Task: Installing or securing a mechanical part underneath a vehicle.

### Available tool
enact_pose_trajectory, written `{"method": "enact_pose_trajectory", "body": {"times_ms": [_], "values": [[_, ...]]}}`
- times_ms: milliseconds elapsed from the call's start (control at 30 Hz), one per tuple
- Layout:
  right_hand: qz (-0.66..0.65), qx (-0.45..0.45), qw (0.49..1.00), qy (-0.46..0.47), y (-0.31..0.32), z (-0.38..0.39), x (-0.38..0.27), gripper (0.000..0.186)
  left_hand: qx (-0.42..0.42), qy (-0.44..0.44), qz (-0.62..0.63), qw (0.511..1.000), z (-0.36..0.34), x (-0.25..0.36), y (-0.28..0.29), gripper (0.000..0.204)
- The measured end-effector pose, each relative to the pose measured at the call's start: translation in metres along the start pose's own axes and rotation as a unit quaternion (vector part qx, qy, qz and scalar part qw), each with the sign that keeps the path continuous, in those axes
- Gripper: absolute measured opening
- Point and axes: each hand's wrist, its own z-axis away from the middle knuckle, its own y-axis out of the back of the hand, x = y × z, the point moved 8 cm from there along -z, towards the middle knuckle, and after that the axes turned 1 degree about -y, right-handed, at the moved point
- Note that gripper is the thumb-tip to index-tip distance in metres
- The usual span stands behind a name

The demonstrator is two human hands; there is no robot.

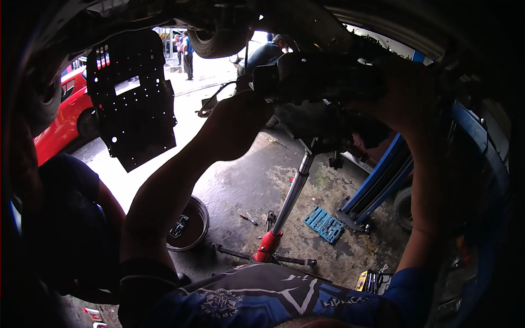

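Note:
Both my arms reach up under a raised car to a bulky dark car part [328, 79], mostly in shadow. Its exact kind is hard to make out. My left hand [238, 123] is closed at the part's left end, its fingertips lost in the dark. On the right, my right hand [407, 95] grips the part's other end, with fingers extending beneath it. Just below stands a jack [292, 191] with a shiny post and a red base, its top meeting the dark underside.
A perforated dark panel [131, 104] hangs at left, with a red car [65, 117] beyond. Another person [71, 218] stands close on my left. On the floor are a round basin [202, 218] and a blue tool case [324, 224]. A blue lift post [377, 177] rises at right.

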Motion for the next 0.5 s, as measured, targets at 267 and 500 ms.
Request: {"method": "enact_pose_trajectory", "body": {"times_ms": [267, 500], "values": [[-0.003, -0.009, 1.0, 0.017, 0.015, -0.001, -0.005, 0.068, 0.081, 0.099, -0.039, 0.991, 0.011, 0.009, 0.021, 0.011], [-0.041, -0.057, 0.996, -0.051, 0.013, 0.001, -0.006, 0.079, 0.252, 0.103, 0.2, 0.941, 0.02, -0.002, 0.0, 0.028]]}}
